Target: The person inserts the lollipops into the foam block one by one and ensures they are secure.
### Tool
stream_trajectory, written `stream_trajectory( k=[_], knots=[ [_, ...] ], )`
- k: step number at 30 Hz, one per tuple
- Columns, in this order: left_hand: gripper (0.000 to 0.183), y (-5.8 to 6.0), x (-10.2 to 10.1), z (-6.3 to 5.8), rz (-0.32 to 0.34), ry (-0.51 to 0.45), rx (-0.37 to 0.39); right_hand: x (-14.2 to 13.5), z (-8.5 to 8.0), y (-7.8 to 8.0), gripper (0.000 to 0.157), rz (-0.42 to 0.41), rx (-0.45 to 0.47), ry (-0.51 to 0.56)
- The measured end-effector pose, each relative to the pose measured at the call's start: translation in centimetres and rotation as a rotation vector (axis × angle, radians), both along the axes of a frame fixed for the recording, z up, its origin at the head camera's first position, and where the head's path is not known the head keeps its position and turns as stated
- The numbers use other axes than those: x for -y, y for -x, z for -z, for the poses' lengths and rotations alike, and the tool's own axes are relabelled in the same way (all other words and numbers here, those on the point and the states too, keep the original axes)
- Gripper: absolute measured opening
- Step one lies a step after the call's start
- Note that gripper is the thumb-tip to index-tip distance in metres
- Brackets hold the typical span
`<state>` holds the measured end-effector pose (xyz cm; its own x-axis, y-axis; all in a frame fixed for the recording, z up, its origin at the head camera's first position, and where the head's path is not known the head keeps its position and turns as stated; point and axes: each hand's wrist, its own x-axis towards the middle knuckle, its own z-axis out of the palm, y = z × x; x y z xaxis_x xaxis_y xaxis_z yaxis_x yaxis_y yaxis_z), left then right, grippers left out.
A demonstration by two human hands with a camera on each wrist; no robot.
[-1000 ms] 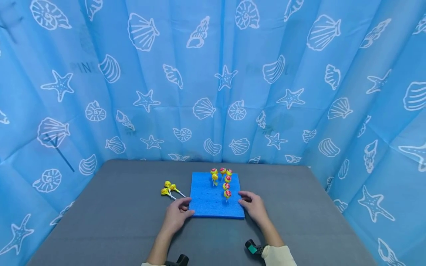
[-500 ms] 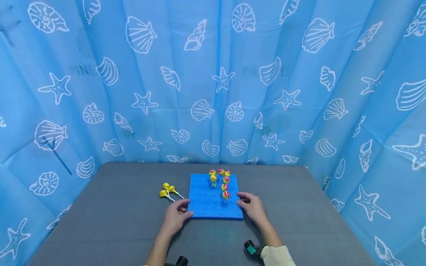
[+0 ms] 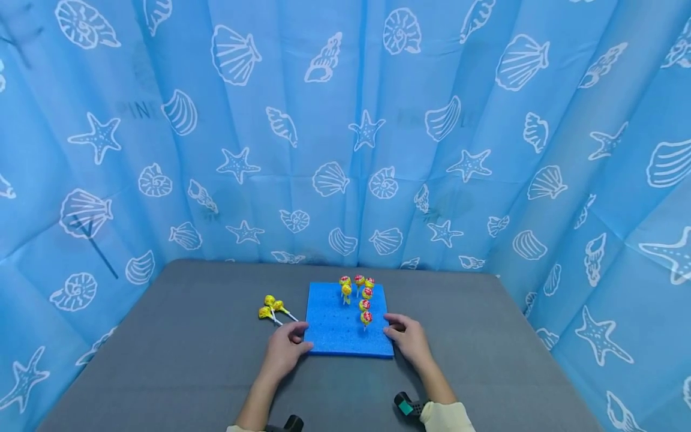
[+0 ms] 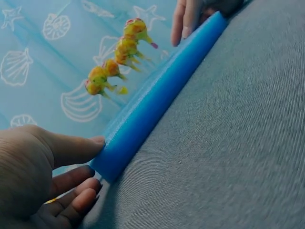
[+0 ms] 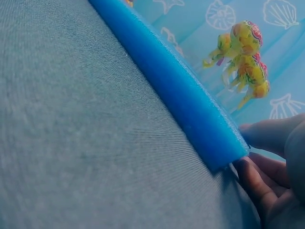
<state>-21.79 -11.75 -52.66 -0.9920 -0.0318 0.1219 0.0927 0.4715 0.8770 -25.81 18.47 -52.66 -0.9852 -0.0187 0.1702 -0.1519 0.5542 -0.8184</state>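
Observation:
A blue foam board [image 3: 329,330] lies flat on the table, with several yellow-and-red lollipops [image 3: 366,318] standing upright in its back and right part. My left hand [image 3: 284,348] grips the board's left edge near the front corner. In the left wrist view its thumb rests on the top, its fingers [image 4: 81,202] against the side and lower edge. My right hand [image 3: 410,339] holds the opposite edge. The right wrist view shows that thumb at the top edge of the foam board [image 5: 190,114], the fingers low at its side.
Three loose yellow lollipops [image 3: 266,312] lie in a cluster on the grey table [image 3: 205,360], just left of the board and beyond my left hand. Behind the table hangs a blue curtain [image 3: 345,150] with white sea shells and starfish.
Both hands stay at the board's edges and the lollipops keep their places. The head view shifts slightly; nothing else visibly moves.

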Motion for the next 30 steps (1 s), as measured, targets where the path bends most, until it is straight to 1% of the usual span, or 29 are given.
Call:
stream_trajectory(
  k=[4,8,11,14,19,23,27,30],
  knots=[
    [0.038,0.1,0.1,-0.3,0.012,0.021,-0.001,-0.1,0.0,-0.1,0.027,0.001,-0.010,-0.011],
    [0.035,0.3,0.3,-0.8,0.036,0.072,-0.016,-0.2,0.1,-0.1,0.027,0.010,-0.003,-0.005],
    [0.030,0.5,0.6,-1.2,0.048,0.102,-0.039,-0.2,0.1,0.0,0.027,0.016,0.010,0.006],
    [0.023,0.8,0.9,-1.8,0.043,0.116,-0.064,-0.2,0.0,0.1,0.027,0.010,0.005,0.004],
    [0.018,1.8,1.7,-3.0,0.039,0.138,-0.127,-0.1,0.0,0.2,0.028,0.012,0.006,0.002],
    [0.018,2.7,2.4,-3.6,0.051,0.160,-0.193,-0.1,0.0,0.2,0.027,0.011,0.006,0.010],
    [0.018,3.5,3.2,-3.6,0.069,0.208,-0.223,-0.1,0.1,0.1,0.027,0.006,0.006,0.015],
    [0.018,4.1,3.8,-3.3,0.073,0.249,-0.236,0.0,0.2,0.2,0.027,0.008,0.002,0.009]
  ],
)
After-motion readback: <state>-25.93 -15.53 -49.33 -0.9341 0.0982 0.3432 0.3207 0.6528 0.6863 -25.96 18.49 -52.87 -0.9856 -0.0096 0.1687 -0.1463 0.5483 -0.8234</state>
